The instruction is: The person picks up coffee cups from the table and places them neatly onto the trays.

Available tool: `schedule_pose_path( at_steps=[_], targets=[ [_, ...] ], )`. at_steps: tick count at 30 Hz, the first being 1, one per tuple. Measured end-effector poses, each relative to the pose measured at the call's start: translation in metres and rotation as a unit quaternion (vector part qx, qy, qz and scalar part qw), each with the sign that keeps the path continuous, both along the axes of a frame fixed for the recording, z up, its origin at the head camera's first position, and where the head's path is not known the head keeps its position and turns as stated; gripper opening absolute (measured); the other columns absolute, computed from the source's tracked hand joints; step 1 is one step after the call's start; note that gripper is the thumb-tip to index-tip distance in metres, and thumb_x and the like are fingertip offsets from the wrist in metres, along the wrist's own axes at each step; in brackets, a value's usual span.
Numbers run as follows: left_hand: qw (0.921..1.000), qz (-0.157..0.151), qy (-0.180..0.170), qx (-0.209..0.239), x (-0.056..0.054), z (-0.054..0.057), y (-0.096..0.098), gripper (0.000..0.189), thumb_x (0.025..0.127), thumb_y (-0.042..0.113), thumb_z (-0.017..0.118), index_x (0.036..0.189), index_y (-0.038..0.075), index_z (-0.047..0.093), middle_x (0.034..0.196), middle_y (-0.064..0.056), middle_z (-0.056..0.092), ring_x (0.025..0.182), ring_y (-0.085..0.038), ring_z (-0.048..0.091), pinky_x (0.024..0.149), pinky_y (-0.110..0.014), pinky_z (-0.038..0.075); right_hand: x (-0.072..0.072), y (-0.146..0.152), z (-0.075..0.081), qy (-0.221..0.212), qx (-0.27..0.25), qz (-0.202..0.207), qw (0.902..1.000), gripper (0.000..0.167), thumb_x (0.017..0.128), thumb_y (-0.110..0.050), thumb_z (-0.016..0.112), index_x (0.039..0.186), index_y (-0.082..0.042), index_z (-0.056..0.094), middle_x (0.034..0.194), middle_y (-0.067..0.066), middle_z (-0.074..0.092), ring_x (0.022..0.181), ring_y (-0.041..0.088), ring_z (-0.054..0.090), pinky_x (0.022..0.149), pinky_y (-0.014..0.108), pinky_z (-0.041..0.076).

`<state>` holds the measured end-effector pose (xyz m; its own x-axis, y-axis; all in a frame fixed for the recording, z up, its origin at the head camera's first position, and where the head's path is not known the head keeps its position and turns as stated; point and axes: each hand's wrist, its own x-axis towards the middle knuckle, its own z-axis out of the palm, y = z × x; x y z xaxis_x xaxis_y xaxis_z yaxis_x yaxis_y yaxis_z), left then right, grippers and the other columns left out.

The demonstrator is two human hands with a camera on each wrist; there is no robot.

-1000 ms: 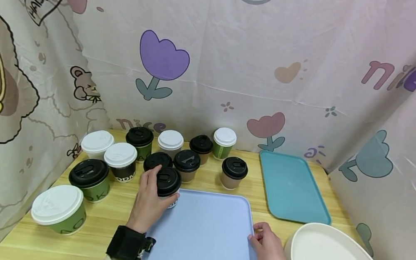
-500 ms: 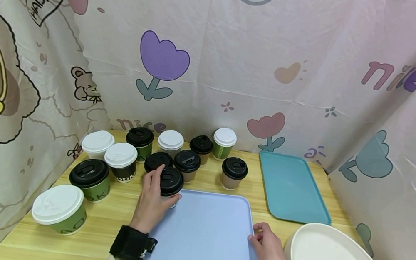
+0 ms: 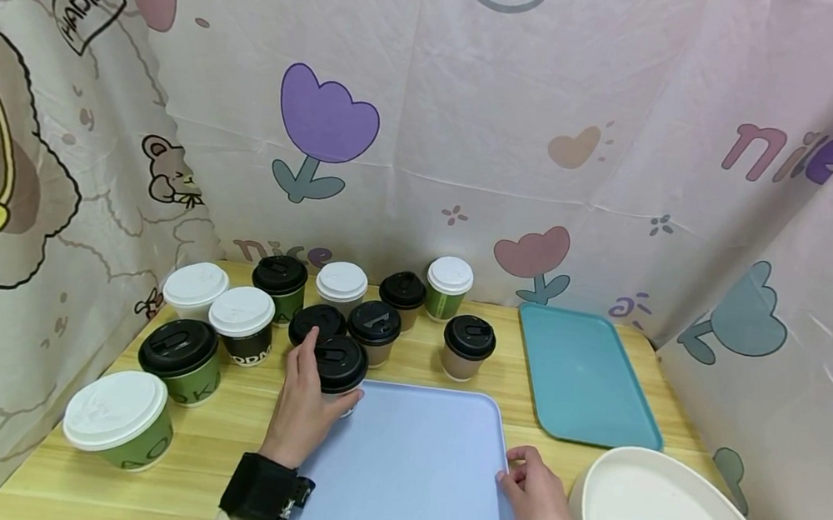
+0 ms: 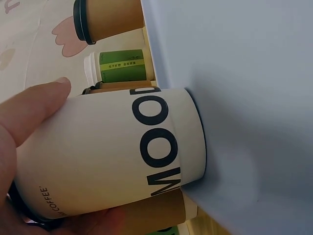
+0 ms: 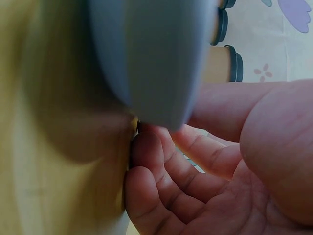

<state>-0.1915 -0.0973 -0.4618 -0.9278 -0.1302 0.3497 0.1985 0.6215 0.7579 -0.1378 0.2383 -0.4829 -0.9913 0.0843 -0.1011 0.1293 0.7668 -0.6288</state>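
My left hand (image 3: pixel 302 416) grips a white paper coffee cup (image 4: pixel 98 152) with a black lid, thumb and fingers on either side of it. The cup stands upright at the back left corner of the pale blue tray (image 3: pixel 411 477), its base right at the tray's surface in the left wrist view. Dark letters reading "MOO" run around its lower wall. On the tray's right side, my right hand (image 3: pixel 540 502) pinches the rim (image 5: pixel 161 68); the thumb lies along the edge and the other fingers curl beneath it.
Several lidded cups crowd the back left, among them a brown cup (image 3: pixel 374 331) just behind the tray and a green bowl-like cup (image 3: pixel 122 420) at the front left. A teal tray (image 3: pixel 589 377) lies at the back right. A large cream basin (image 3: pixel 670 519) fills the front right.
Over the first half second my left hand and the coffee cup shifted slightly right; since then they have stayed nearly still. My right hand keeps its place on the tray.
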Motion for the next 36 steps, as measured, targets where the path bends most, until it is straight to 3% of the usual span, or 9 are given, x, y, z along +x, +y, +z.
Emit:
schedule_pose_path(
  at_steps=[11, 21, 28, 36],
  targets=[
    [0.9997, -0.001, -0.024, 0.006, 0.001, 0.003, -0.001, 0.119, 0.077, 0.021, 0.094, 0.163, 0.006, 0.013, 0.154, -0.031, 0.030, 0.137, -0.048, 0.043, 0.110, -0.063, 0.040, 0.001, -0.001, 0.000, 0.009, 0.003, 0.000, 1.0000, 0.026, 0.097, -0.010, 0.071, 0.118, 0.001, 0.060, 0.085, 0.002, 0.065, 0.077, 0.015, 0.061, 0.066, 0.034, 0.053],
    [0.9987, -0.005, -0.050, 0.000, 0.010, 0.016, -0.005, 0.126, 0.073, 0.036, 0.095, 0.164, 0.007, 0.012, 0.157, -0.030, 0.029, 0.142, -0.048, 0.039, 0.111, -0.063, 0.039, 0.001, 0.001, -0.001, 0.009, 0.004, 0.000, 1.0000, 0.025, 0.097, -0.011, 0.071, 0.118, 0.000, 0.061, 0.085, 0.001, 0.065, 0.076, 0.014, 0.059, 0.066, 0.034, 0.051],
    [0.9971, 0.000, -0.074, -0.016, 0.024, 0.028, -0.013, 0.125, 0.075, 0.045, 0.093, 0.164, 0.006, 0.014, 0.161, -0.029, 0.024, 0.145, -0.049, 0.034, 0.110, -0.066, 0.038, 0.004, 0.001, -0.002, 0.033, 0.003, 0.001, 0.9994, 0.025, 0.095, -0.011, 0.072, 0.116, -0.002, 0.062, 0.083, -0.001, 0.064, 0.076, 0.013, 0.058, 0.067, 0.032, 0.050],
    [0.9964, -0.003, -0.080, -0.028, 0.046, 0.043, -0.029, 0.127, 0.074, 0.048, 0.092, 0.164, 0.006, 0.013, 0.162, -0.029, 0.023, 0.144, -0.050, 0.033, 0.109, -0.067, 0.039, 0.003, 0.002, -0.002, 0.022, 0.005, -0.005, 0.9997, 0.025, 0.095, -0.012, 0.071, 0.116, -0.002, 0.062, 0.083, -0.001, 0.064, 0.078, 0.014, 0.059, 0.069, 0.033, 0.051]
  ],
)
